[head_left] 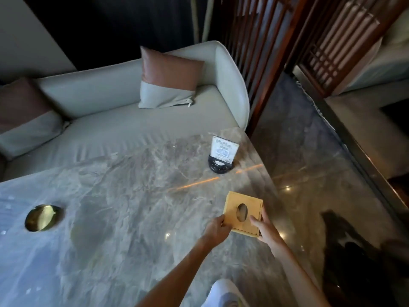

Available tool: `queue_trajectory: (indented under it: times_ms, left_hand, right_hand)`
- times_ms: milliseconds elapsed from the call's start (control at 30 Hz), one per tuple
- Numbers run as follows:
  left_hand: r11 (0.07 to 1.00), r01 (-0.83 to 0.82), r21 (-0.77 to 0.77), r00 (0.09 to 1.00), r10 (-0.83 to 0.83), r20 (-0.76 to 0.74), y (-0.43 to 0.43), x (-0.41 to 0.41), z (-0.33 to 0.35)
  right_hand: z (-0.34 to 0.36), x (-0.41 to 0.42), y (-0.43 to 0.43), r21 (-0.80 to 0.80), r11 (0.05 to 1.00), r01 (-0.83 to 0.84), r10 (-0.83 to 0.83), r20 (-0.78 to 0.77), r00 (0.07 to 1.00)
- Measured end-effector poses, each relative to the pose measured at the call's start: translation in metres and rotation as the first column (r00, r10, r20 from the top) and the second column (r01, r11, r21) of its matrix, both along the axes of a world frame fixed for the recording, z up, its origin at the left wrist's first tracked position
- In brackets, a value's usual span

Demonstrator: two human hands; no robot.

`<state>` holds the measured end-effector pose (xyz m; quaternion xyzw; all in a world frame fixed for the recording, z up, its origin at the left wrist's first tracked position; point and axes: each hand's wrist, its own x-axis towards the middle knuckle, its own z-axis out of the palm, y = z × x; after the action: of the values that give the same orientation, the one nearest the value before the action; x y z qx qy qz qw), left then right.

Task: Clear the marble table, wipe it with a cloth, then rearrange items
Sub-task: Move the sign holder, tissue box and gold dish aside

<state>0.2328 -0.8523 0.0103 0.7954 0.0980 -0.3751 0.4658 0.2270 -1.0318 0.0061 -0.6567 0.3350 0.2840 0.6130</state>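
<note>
A square wooden tissue box (242, 212) with an oval hole in its top sits near the right edge of the grey marble table (132, 196). My left hand (218, 228) grips its near left corner and my right hand (264, 227) grips its near right side. A small white sign on a round black base (222, 156) stands at the far right corner of the table. A round brass dish (43, 217) lies on the left part of the table.
A pale sofa (124, 120) with two brown and grey cushions runs along the table's far side. Dark wooden slat screens (265, 52) stand at the back right. Glossy stone floor (314, 165) lies to the right of the table.
</note>
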Motion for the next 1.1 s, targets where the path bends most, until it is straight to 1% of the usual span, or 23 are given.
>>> queue_trajectory:
  times_ms: [100, 233, 367, 400, 433, 467, 500, 567, 600, 667, 733, 800, 867, 933, 1033, 1100]
  left_hand:
    - [0.998, 0.062, 0.031, 0.998, -0.063, 0.011, -0.020, -0.008, -0.003]
    - [0.997, 0.059, 0.047, 0.998, -0.059, 0.002, -0.029, -0.015, -0.008]
    - [0.997, 0.071, 0.043, 0.996, -0.068, -0.050, -0.027, -0.021, -0.012]
    - [0.997, 0.066, 0.033, 0.996, -0.064, -0.062, -0.024, -0.021, -0.012]
    - [0.998, 0.055, 0.022, 0.996, -0.054, -0.065, -0.021, -0.022, -0.011]
    - [0.999, 0.033, 0.010, 0.997, -0.032, -0.068, -0.017, -0.023, -0.011]
    - [1.000, -0.005, 0.000, 0.997, 0.005, -0.072, -0.012, -0.023, -0.010]
    - [0.997, -0.080, 0.009, 0.995, 0.080, -0.061, 0.006, -0.023, -0.009]
    - [0.995, -0.092, 0.043, 0.996, 0.093, -0.019, 0.019, -0.021, -0.008]
    - [0.986, -0.101, 0.134, 0.990, 0.085, 0.114, 0.050, -0.013, -0.006]
    - [0.973, -0.137, 0.188, 0.976, 0.100, 0.193, 0.093, -0.004, 0.001]
    - [0.951, -0.179, 0.251, 0.957, 0.110, 0.268, 0.143, 0.000, 0.008]
    - [0.907, -0.256, 0.334, 0.934, 0.144, 0.326, 0.200, -0.003, 0.016]
    - [0.861, -0.327, 0.389, 0.914, 0.183, 0.362, 0.258, -0.006, 0.023]
    - [0.818, -0.412, 0.402, 0.894, 0.277, 0.352, 0.347, -0.024, 0.035]
    - [0.779, -0.459, 0.427, 0.873, 0.306, 0.380, 0.403, -0.033, 0.041]
  right_hand:
    - [-0.002, -0.012, -0.020, 0.010, 1.000, 0.013, -0.013, -0.016, 1.000]
    - [-0.009, -0.016, -0.027, 0.032, 0.999, 0.031, -0.030, -0.029, 0.999]
    - [-0.016, -0.022, -0.028, -0.018, 0.997, -0.072, 0.072, -0.015, 0.997]
    - [-0.016, -0.023, -0.028, -0.037, 0.997, -0.075, 0.074, -0.009, 0.997]
    - [-0.015, -0.024, -0.028, -0.074, 0.995, -0.069, 0.070, 0.005, 0.998]
    - [-0.013, -0.025, -0.028, -0.148, 0.987, -0.067, 0.073, 0.036, 0.997]
    - [-0.010, -0.025, -0.027, -0.265, 0.961, -0.075, 0.098, 0.073, 0.993]
    - [-0.001, -0.024, -0.019, -0.497, 0.866, -0.055, 0.157, 0.166, 0.974]
    - [0.004, -0.022, -0.009, -0.563, 0.826, -0.020, 0.181, 0.231, 0.956]
    - [0.016, -0.013, 0.015, -0.659, 0.751, 0.034, 0.264, 0.348, 0.900]
    - [0.025, -0.001, 0.050, -0.715, 0.697, 0.060, 0.341, 0.404, 0.849]
    - [0.036, 0.009, 0.093, -0.696, 0.717, 0.040, 0.365, 0.424, 0.829]
    - [0.043, 0.013, 0.144, -0.680, 0.732, -0.024, 0.424, 0.428, 0.798]
    - [0.048, 0.017, 0.200, -0.676, 0.732, -0.083, 0.500, 0.451, 0.739]
    - [0.055, 0.019, 0.291, -0.652, 0.743, -0.149, 0.570, 0.500, 0.652]
    - [0.057, 0.023, 0.353, -0.641, 0.739, -0.205, 0.621, 0.530, 0.578]
